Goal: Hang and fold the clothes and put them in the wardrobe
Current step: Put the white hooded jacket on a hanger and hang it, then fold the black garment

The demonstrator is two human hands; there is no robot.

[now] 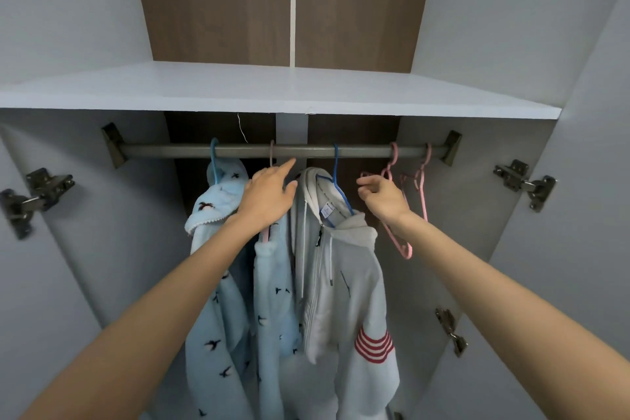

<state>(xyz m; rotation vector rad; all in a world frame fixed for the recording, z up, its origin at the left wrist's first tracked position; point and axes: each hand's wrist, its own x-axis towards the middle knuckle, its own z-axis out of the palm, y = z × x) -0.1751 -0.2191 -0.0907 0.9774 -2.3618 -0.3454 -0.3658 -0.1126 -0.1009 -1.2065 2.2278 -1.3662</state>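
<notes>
Inside the wardrobe, a grey rail [361,151] carries several hangers. A light blue fleece top with dark birds [211,283] hangs on a blue hanger [214,160] at the left. Beside it, matching light blue fleece trousers [272,290] hang on a pinkish hanger. A grey zip hoodie with red sleeve stripes [347,290] hangs on a blue hanger [335,167]. My left hand [269,196] lies over the trousers' hanger, index finger stretched toward the rail. My right hand [383,196] pinches an empty pink hanger [405,251] on the rail. Another empty pink hanger [422,187] hangs further right.
A white shelf [272,89] runs just above the rail, with brown back panels behind it. Both wardrobe doors stand open, with metal hinges at the left [37,194] and right [526,181]. The wardrobe's white side walls flank the hanging clothes.
</notes>
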